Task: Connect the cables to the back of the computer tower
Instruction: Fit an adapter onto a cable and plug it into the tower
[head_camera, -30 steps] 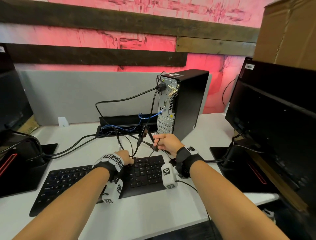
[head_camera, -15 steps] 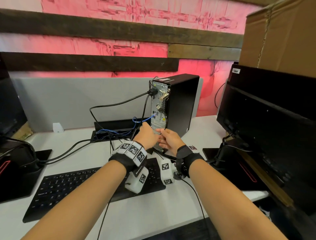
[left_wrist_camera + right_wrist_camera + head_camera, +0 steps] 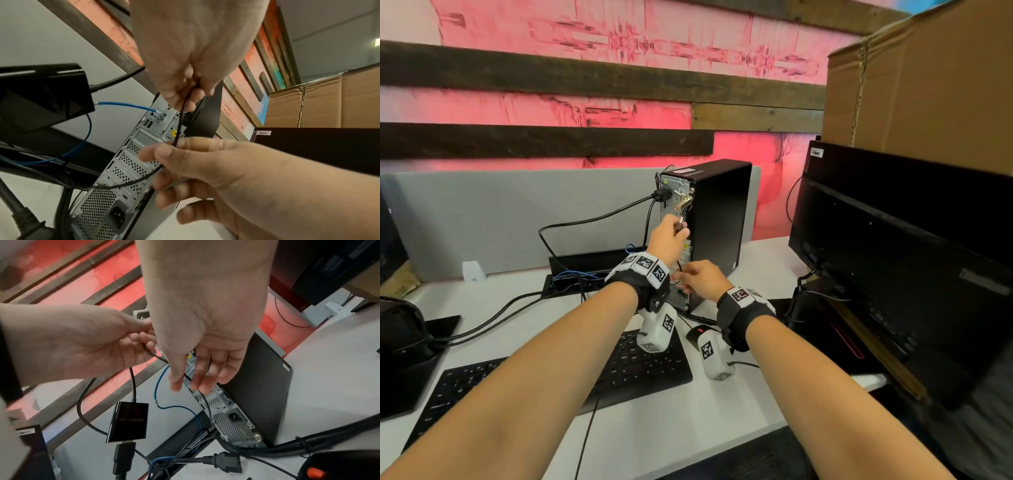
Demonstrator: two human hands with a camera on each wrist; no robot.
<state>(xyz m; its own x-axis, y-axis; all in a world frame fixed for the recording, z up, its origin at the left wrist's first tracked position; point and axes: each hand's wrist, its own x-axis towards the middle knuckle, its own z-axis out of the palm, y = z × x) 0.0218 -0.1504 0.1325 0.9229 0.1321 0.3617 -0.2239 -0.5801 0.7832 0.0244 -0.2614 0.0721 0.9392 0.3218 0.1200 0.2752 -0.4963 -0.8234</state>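
Far to my left on the bench [image 3: 688,428] sits a monitor base, then the black keyboard [image 3: 640,370] under my forearms, with a black power cable [image 3: 592,219] arching up to the top of the computer tower [image 3: 719,226]. A blue network cable [image 3: 123,104] is plugged into the tower's rear panel, and a small black adapter box [image 3: 128,421] hangs from another lead in the right wrist view. My left hand [image 3: 667,237] is raised against the upper rear panel, its fingers [image 3: 185,91] curled tight on the plug end of a thin black cable [image 3: 178,126] — the plug tip sits right at the ports, though I cannot tell whether it is seated. Just below, my right hand [image 3: 703,278] holds the same cable lower down, thumb and fingers lightly closed around it — the line runs taut between the two hands. The tower stands upright at the back of the bench, rear panel facing me. A mouse [image 3: 700,334] lies beside my right wrist, and a large dark monitor [image 3: 893,267] fills the right side, a cardboard box [image 3: 928,85] above it.
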